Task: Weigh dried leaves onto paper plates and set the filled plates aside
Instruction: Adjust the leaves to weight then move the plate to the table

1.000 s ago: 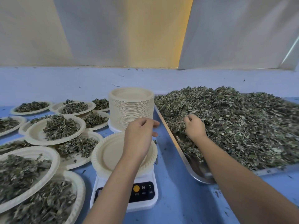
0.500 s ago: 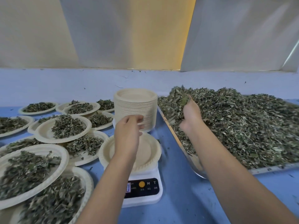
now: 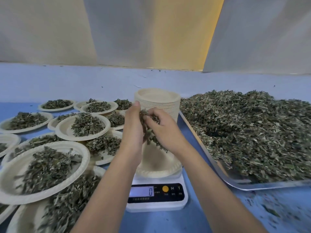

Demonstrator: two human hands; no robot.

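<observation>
Handful: clump of dried leaves, dull grey-green, curled and crumbly, with thin pale stems; held between both hands above the plate, a few shreds hanging from its lower edge.
Left hand: fingers straight and pointing up, palm laid flat against the left side of the handful; not clenched.
Right hand: fingers curled over the handful from the right, grasping it.
Plate: pale cream paper, round, with a crimped rim; on the scale, directly below the hands; inside blurred and partly hidden.
Scale: white body, dark front panel, orange button, lit display showing 0; on the table, in front of the stack.
Stack: tall pile of the same cream plates, behind the hands, just beside the tray.
Heap: large mound of the same leaves, dark and pale flakes mixed, filling the tray on the right.
Tray: shiny metal, low rim, rounded near corner.
Filled plates: many on the left, each with a loose mound of leaves in the middle, several overlapping.
Table: blue, leaf crumbs scattered at the right front.
</observation>
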